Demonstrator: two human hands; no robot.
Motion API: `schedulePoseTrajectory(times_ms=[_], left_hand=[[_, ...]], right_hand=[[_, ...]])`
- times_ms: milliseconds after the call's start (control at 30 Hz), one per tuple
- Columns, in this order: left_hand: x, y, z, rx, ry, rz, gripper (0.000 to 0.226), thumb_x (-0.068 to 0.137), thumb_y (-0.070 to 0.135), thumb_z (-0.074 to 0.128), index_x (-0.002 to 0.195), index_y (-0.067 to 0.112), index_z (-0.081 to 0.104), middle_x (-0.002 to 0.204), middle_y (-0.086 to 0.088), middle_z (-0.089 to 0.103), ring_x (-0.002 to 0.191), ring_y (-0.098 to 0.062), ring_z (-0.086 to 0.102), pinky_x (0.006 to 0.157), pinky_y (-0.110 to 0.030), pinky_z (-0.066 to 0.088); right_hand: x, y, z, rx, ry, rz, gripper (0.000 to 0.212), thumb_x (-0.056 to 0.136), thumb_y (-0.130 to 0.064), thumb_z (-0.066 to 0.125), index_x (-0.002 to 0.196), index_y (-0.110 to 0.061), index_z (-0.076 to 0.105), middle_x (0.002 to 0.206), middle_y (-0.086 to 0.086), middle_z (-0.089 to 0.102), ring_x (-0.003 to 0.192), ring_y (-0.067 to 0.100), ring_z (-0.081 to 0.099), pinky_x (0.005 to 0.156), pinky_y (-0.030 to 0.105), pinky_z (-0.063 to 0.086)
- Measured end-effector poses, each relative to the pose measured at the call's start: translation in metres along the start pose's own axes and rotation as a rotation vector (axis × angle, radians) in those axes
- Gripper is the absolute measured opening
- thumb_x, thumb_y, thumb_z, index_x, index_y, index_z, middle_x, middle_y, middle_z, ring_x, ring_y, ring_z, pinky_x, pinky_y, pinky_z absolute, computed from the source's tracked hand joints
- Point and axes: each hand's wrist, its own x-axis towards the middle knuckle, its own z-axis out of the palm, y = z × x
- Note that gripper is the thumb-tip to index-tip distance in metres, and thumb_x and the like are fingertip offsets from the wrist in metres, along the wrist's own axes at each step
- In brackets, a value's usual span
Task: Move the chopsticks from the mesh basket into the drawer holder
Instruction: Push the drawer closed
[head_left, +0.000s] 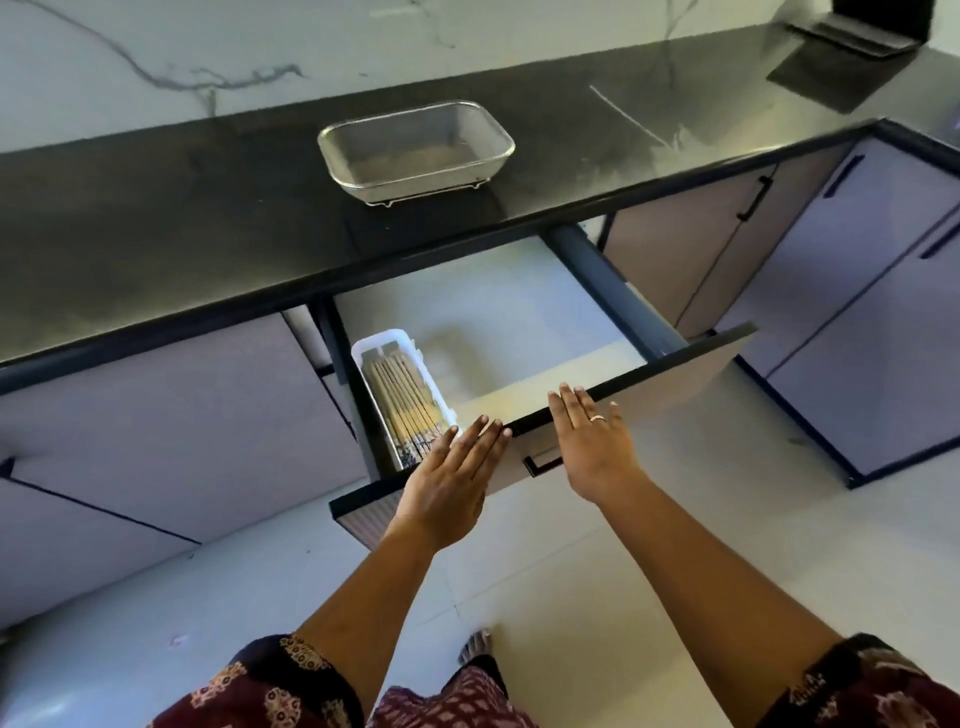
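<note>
A steel mesh basket stands on the black counter, with nothing visible inside it. Below it the drawer is pulled out. At the drawer's left side sits a white plastic holder filled with several wooden chopsticks lying side by side, patterned ends toward me. My left hand lies flat, fingers straight, against the top of the drawer front near the holder. My right hand, with a ring, rests flat on the drawer front's top edge, above the black handle. Neither hand holds anything.
The black counter runs across the view under a marble wall. A dark appliance stands at the back right. Grey cabinet doors flank the drawer. My bare foot is on the pale tile floor.
</note>
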Motion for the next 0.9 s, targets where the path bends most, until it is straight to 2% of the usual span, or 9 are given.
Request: schedulePoseTrajectory(times_ms=[100,267,433,567,633,667,733,800,900], left_hand=[[0.015,0.014,0.006,-0.045,0.001,-0.117,0.077,0.088,0.031,0.039,0.151,0.007,0.004,0.156,-0.006,0.026,0.145,-0.024,0.021,0.118,-0.044,0.003],[0.035,0.027,0.005,-0.134,0.012,-0.285,0.073,0.088,0.029,0.030,0.151,0.008,-0.002,0.155,-0.003,0.022,0.144,-0.020,0.015,0.119,-0.038,-0.003],[0.051,0.029,-0.005,-0.161,-0.039,-0.434,0.066,0.087,0.028,0.031,0.149,0.009,0.017,0.152,-0.005,0.037,0.143,-0.020,0.020,0.118,-0.035,-0.001],[0.066,0.042,-0.015,-0.203,-0.048,-0.574,0.066,0.086,0.023,0.033,0.149,0.007,0.023,0.148,-0.009,0.044,0.138,-0.023,0.041,0.117,-0.033,0.002],[0.072,0.051,-0.018,-0.210,-0.008,-0.600,0.062,0.084,0.017,0.037,0.144,0.007,0.030,0.143,-0.008,0.050,0.132,-0.023,0.049,0.118,-0.031,0.010],[0.075,0.056,-0.019,-0.207,0.015,-0.597,0.060,0.082,0.013,0.043,0.141,0.008,0.035,0.140,-0.007,0.053,0.128,-0.024,0.053,0.118,-0.032,0.021],[0.083,0.065,-0.019,-0.197,0.028,-0.599,0.061,0.076,0.007,0.059,0.135,0.007,0.046,0.132,-0.008,0.060,0.119,-0.026,0.060,0.105,-0.036,0.042],[0.094,0.069,-0.023,-0.156,0.038,-0.633,0.061,0.069,0.004,0.066,0.129,0.004,0.056,0.123,-0.009,0.064,0.111,-0.027,0.065,0.096,-0.041,0.049],[0.112,0.072,-0.033,-0.146,0.038,-0.711,0.060,0.055,0.000,0.080,0.114,0.000,0.067,0.105,-0.009,0.070,0.096,-0.026,0.070,0.085,-0.036,0.057]], right_hand=[[0.013,0.003,0.000,0.005,0.011,-0.046,0.084,0.091,-0.004,0.047,0.152,-0.012,-0.010,0.161,0.008,-0.011,0.149,0.024,-0.008,0.120,0.047,0.007],[0.033,0.016,-0.005,0.056,0.028,-0.171,0.080,0.092,-0.002,0.041,0.152,-0.015,-0.010,0.162,0.006,-0.010,0.149,0.023,-0.007,0.120,0.043,0.001],[0.052,0.032,-0.010,0.088,0.037,-0.327,0.078,0.093,0.001,0.036,0.152,-0.014,-0.013,0.161,0.005,-0.014,0.149,0.020,-0.010,0.122,0.036,-0.001],[0.065,0.059,-0.015,0.090,0.028,-0.514,0.083,0.089,0.010,0.036,0.151,-0.013,-0.014,0.161,0.005,-0.016,0.149,0.019,-0.009,0.122,0.032,0.003],[0.071,0.071,-0.017,0.078,0.019,-0.598,0.085,0.087,0.012,0.037,0.151,-0.012,-0.013,0.160,0.006,-0.017,0.149,0.020,-0.009,0.122,0.032,0.002],[0.074,0.077,-0.018,0.067,0.012,-0.639,0.085,0.087,0.012,0.037,0.151,-0.012,-0.013,0.160,0.006,-0.018,0.149,0.020,-0.009,0.122,0.031,0.001],[0.080,0.085,-0.020,0.050,-0.020,-0.700,0.084,0.088,0.010,0.037,0.151,-0.012,-0.014,0.159,0.006,-0.020,0.149,0.019,-0.011,0.121,0.029,-0.001],[0.086,0.089,-0.022,0.054,-0.051,-0.736,0.086,0.090,0.002,0.043,0.151,-0.013,-0.015,0.159,0.004,-0.022,0.149,0.019,-0.013,0.119,0.028,-0.003],[0.094,0.094,-0.028,0.030,-0.115,-0.796,0.098,0.087,-0.012,0.059,0.151,-0.012,-0.015,0.159,0.006,-0.022,0.148,0.019,-0.016,0.116,0.026,-0.005]])
